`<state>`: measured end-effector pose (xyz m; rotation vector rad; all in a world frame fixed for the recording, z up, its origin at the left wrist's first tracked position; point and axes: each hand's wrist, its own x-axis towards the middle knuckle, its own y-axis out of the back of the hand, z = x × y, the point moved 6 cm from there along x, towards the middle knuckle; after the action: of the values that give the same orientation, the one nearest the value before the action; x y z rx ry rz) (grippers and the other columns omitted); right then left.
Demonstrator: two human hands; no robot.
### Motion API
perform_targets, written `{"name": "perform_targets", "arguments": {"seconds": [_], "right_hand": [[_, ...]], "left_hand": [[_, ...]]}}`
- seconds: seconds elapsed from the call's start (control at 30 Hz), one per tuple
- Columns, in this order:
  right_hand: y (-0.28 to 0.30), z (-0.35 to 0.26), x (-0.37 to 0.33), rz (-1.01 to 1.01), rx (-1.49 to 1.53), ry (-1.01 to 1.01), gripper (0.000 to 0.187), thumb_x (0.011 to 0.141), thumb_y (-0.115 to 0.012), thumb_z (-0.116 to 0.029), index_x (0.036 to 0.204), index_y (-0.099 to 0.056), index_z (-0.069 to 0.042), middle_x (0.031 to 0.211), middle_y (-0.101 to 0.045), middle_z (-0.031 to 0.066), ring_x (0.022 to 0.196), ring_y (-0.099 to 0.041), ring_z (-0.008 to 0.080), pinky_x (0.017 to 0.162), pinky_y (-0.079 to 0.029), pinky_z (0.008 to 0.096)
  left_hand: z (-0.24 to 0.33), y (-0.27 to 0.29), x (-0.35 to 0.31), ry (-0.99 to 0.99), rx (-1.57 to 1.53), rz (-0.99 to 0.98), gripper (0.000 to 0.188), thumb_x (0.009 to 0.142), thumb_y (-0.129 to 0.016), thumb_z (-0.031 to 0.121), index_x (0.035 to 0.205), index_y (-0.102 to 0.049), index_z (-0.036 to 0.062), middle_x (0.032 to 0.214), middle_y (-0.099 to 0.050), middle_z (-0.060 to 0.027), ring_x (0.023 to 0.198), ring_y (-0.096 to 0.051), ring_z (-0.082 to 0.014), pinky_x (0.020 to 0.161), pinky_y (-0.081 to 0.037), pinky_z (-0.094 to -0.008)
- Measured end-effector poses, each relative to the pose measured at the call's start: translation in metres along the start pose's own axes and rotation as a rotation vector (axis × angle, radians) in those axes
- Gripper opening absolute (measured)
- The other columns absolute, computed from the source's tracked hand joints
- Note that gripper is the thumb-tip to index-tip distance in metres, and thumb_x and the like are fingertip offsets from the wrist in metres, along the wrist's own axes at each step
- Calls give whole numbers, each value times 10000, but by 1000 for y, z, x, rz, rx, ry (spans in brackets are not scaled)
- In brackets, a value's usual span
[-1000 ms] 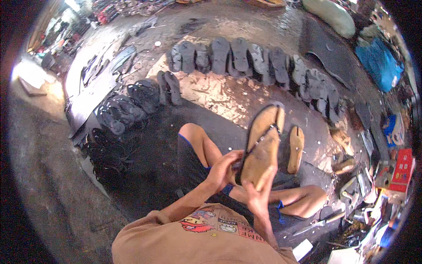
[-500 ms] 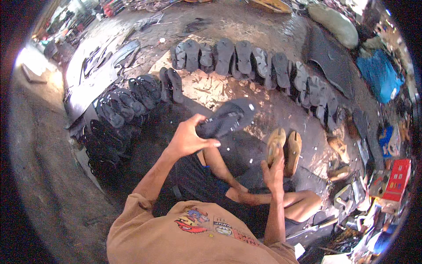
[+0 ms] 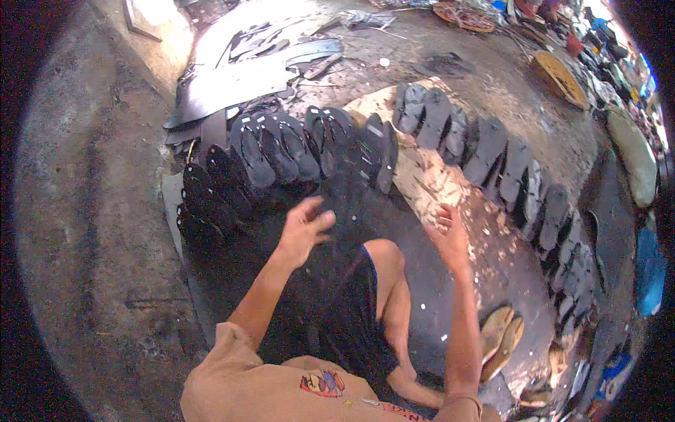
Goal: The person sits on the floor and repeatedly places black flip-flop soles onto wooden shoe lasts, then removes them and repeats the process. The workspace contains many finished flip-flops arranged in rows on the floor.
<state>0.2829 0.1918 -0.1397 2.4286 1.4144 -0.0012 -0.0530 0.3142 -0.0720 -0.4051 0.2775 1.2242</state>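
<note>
My left hand (image 3: 304,231) hovers over the dark mat, thumb and fingers apart with nothing between them. Just beyond it stands a curved row of black flip-flops (image 3: 254,151), propped up close together. At this row's right end, a black sandal with white marks (image 3: 370,149) stands against other dark soles. My right hand (image 3: 450,235) is raised above the tan sheet (image 3: 420,188), its fingers loosely bent and no object visible in them. Lower right, beside my right forearm, a pair of tan wooden shoe lasts (image 3: 503,341) rests on the mat.
A second row of dark soles (image 3: 485,149) curves from the far middle down the right side. Cut sheet scraps (image 3: 232,95) lie at the far left. A pale sack (image 3: 631,155) and a blue bag (image 3: 650,271) are at the right edge.
My left hand has let go of the black sandal, which appears to stand among the row. My right hand has left the wooden lasts and moved up and forward. The view has swung left.
</note>
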Motion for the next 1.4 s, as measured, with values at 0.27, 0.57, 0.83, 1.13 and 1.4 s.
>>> {"name": "perform_targets", "arguments": {"seconds": [0.27, 0.57, 0.83, 1.13, 1.4], "right_hand": [[-143, 15, 105, 176, -537, 304, 596, 927, -824, -352, 1383, -594, -46, 1231, -717, 215, 1102, -701, 441, 986, -549, 529], [33, 5, -56, 621, -276, 104, 240, 1038, -685, -93, 1258, -741, -15, 1091, -792, 176, 951, -772, 283, 825, -584, 422], [127, -53, -231, 886, 122, 46, 314, 1049, -744, -196, 1246, -715, 47, 951, -727, 50, 733, -695, 120, 617, -526, 284], [79, 1, -338, 638, 674, -113, 298, 1049, -730, -120, 1321, -677, -11, 1100, -748, 59, 948, -747, 195, 823, -635, 355], [151, -158, -369, 653, -133, 528, 376, 853, -823, -33, 1210, -712, -1, 1276, -739, 190, 1238, -710, 348, 1085, -554, 450]], "left_hand": [[30, 30, 168, -375, -270, 365, 656, 1008, -753, 56, 1539, -390, -72, 1295, -656, -204, 1138, -716, -322, 915, -690, -527], [-41, -19, 51, -133, -448, 170, 389, 1053, -687, 92, 1426, -588, 38, 1348, -670, -117, 1274, -652, -268, 1092, -558, -458], [-7, -131, -23, -428, -55, -159, 452, 1018, -666, 18, 1458, -563, 24, 1421, -646, -126, 1310, -631, -221, 1098, -553, -383], [36, -265, -194, -382, -35, -860, 435, 988, -734, -19, 1395, -581, -12, 1463, -619, -134, 1279, -627, -223, 1110, -524, -423], [52, -275, -270, -1260, 387, -996, 376, 864, -815, -8, 1220, -696, 11, 1273, -753, -225, 1249, -721, -383, 1131, -533, -554]]}}
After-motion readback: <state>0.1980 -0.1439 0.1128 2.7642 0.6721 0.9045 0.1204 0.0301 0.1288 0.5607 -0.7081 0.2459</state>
